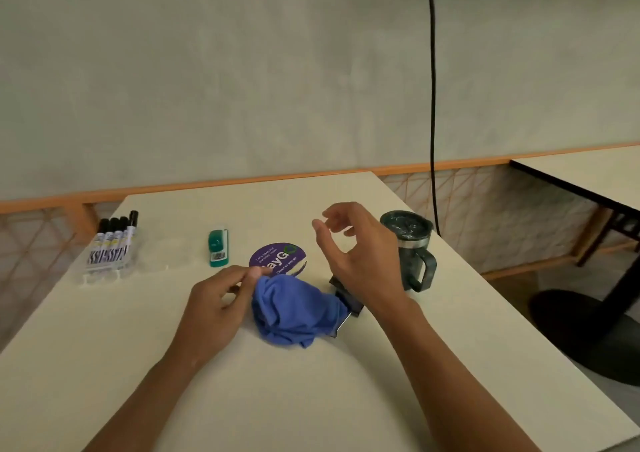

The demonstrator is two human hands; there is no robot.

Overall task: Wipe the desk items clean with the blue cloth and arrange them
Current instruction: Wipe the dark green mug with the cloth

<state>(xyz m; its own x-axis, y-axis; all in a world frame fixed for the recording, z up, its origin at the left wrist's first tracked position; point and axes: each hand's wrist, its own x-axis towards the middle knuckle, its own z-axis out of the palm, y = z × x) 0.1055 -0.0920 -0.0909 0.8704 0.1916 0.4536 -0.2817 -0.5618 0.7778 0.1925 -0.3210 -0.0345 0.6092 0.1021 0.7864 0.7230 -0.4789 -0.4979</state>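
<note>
A pinch of the left hand (pixel 221 301) on the blue cloth (pixel 294 309), the right hand (pixel 353 249) loose-fingered above the desk (pixel 311 399)

Cloth (pixel 294 309): soft blue fabric, matt, creased. Desk (pixel 242 399): smooth cream top, looks laminate, matt with faint sheen. Mug (pixel 408 243): dark green marbled finish, glossy, bare metal band under lid. Stapler (pixel 218 247): green plastic, slight gloss. Markers (pixel 114 240): white plastic barrels, black caps, in clear glossy plastic case. Disc (pixel 278 257): purple print, smooth; card or plastic, unclear. Wall (pixel 242 70): rough, matt.
</note>
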